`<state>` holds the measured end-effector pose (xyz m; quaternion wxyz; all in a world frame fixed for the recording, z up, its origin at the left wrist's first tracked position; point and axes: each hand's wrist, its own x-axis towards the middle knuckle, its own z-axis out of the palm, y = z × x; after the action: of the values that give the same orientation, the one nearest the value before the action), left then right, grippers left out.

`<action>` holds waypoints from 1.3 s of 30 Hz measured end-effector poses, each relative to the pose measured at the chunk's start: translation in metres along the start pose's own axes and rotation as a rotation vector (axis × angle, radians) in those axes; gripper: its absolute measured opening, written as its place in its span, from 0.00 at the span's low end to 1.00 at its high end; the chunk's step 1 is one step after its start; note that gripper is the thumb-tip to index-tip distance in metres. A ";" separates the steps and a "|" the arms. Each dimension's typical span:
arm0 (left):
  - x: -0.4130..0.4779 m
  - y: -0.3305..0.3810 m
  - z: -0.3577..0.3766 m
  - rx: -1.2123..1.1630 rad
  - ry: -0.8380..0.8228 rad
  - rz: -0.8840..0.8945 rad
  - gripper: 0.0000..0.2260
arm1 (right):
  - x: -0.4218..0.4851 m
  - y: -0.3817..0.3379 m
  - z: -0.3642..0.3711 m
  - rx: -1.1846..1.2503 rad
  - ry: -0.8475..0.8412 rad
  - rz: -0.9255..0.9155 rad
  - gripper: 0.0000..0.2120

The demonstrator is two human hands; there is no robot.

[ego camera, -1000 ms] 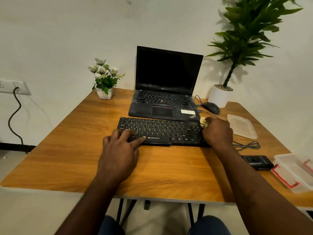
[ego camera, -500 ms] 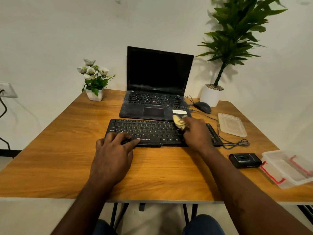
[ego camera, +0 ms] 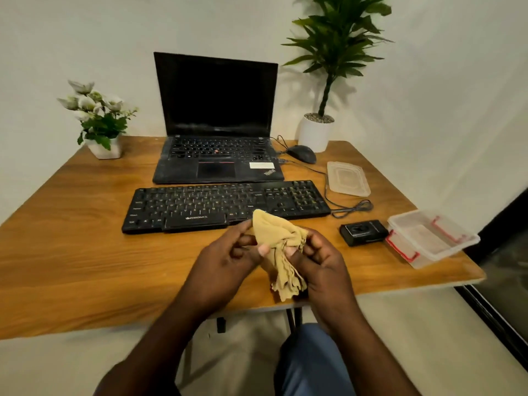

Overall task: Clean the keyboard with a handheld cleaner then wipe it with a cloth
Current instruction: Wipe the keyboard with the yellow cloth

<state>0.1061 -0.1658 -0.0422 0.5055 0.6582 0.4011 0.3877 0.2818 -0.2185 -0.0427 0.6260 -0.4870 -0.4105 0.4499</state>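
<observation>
Pulling cloth (ego camera: 275,247) off keyboard (ego camera: 200,205), left hand (ego camera: 223,265) and right hand (ego camera: 321,262) now pinch it over front edge of table (ego camera: 85,252), probably refolding.

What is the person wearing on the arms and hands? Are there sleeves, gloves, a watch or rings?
The left hand and the right hand are bare: no gloves, no rings visible. Both forearms are uncovered, with no sleeve, watch or bracelet in view. Lower down, blue trousers show.
</observation>
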 end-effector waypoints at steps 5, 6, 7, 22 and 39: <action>0.021 0.012 0.044 -0.230 0.015 -0.124 0.18 | 0.004 -0.007 -0.034 0.054 0.135 0.049 0.15; 0.024 0.013 0.049 -0.247 0.025 -0.139 0.17 | 0.006 -0.008 -0.040 0.089 0.156 0.069 0.15; 0.027 0.013 0.054 -0.262 0.036 -0.151 0.16 | 0.006 -0.009 -0.046 0.122 0.166 0.086 0.14; 0.047 0.024 0.088 -0.352 -0.077 -0.273 0.15 | 0.027 -0.009 -0.071 -0.098 0.268 -0.135 0.04; 0.029 0.026 0.099 -0.432 -0.014 -0.165 0.17 | 0.025 -0.019 -0.081 -0.020 0.314 0.038 0.11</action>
<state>0.2118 -0.1783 -0.0320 0.6673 0.5024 0.3579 0.4175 0.3682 -0.2161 -0.0377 0.6690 -0.5653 -0.3029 0.3758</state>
